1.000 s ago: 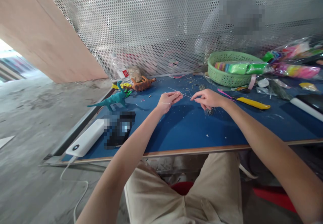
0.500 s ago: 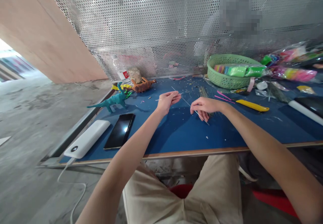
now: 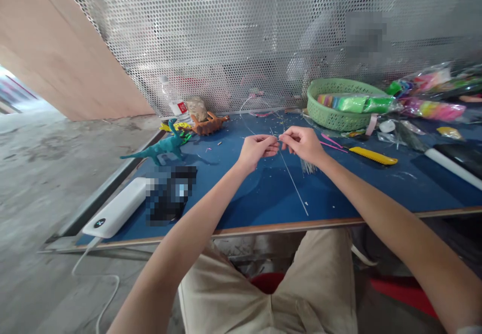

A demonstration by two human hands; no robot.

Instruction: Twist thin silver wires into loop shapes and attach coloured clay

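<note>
Above the middle of the blue table, my left hand and my right hand meet, fingertips pinched together almost touching. A thin pale wire runs through or just under the pinch and slants down toward the table's front edge. Both hands are closed on thin wire, though the exact crossing point is hidden by the fingers. Behind my left hand, a fine whitish strand curves in a loop. Partly covered by my right hand and wrist lies a bundle of thin wires.
Left stand a teal dinosaur, a brown toy dinosaur, a bottle, a white power bank and a blurred-out phone. Right are a yellow cutter, pink strips and a green basket of coloured packets.
My right hand has moved up and left to meet my left hand, turning into a pinch. The slanting wire now reaches lower, toward the front edge, and the curved strand shows behind.
</note>
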